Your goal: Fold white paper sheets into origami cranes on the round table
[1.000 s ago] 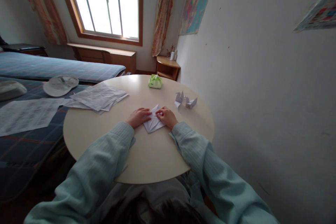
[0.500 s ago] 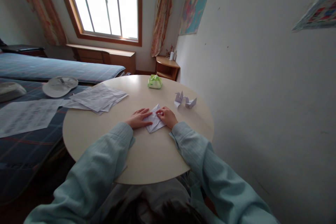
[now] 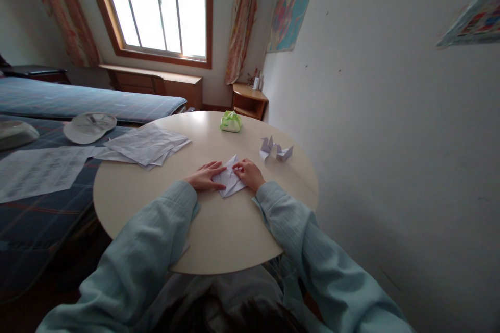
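Observation:
A folded sheet of white paper (image 3: pixel 231 181), roughly diamond-shaped, lies on the round table between my hands. My left hand (image 3: pixel 205 175) rests on its left side, fingers stretched out and pressing the paper flat. At its right side my right hand (image 3: pixel 249 173) is closed, with thumb and forefinger pinching a fold of the paper near its middle. Behind my right hand stand two folded paper birds, a taller one (image 3: pixel 266 148) and a lower one (image 3: pixel 284 153), touching or nearly so.
The round cream table (image 3: pixel 133 203) has a stack of white sheets (image 3: pixel 146 144) at its left edge and a green tissue pack (image 3: pixel 230 122) at the back. A plaid bed (image 3: pixel 42 213) on the left bears a pale cap (image 3: pixel 89 128) and a printed sheet (image 3: pixel 42 174). The white wall (image 3: pixel 371 140) is close on the right.
My left hand has slid very slightly to the left on the paper. My right hand keeps its pinch, and the paper lies in the same place.

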`<action>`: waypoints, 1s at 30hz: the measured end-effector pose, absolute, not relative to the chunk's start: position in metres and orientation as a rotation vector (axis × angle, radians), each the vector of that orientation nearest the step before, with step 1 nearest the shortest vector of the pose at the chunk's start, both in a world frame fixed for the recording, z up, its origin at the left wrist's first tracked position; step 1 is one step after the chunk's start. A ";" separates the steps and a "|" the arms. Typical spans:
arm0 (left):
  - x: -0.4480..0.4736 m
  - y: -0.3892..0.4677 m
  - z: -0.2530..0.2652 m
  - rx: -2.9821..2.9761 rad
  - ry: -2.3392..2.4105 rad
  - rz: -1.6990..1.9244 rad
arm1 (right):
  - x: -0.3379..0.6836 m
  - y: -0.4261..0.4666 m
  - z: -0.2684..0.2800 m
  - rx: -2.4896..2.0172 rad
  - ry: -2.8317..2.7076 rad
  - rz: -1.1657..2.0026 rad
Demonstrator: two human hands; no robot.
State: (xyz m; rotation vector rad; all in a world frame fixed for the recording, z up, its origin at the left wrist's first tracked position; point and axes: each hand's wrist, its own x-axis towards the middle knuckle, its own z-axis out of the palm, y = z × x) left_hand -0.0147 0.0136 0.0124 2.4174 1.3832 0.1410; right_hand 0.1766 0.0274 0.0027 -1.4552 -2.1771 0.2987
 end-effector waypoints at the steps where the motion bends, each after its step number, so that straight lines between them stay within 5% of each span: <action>1: -0.015 0.013 0.013 2.415 1.378 0.134 | 0.177 0.027 0.003 -1.454 -2.176 0.300; 20: -0.013 0.010 0.015 2.409 1.369 0.024 | 0.177 0.028 0.003 -1.433 -2.175 0.305; 30: -0.010 0.020 0.001 2.412 1.501 0.457 | 0.176 0.028 0.001 -1.439 -2.176 0.296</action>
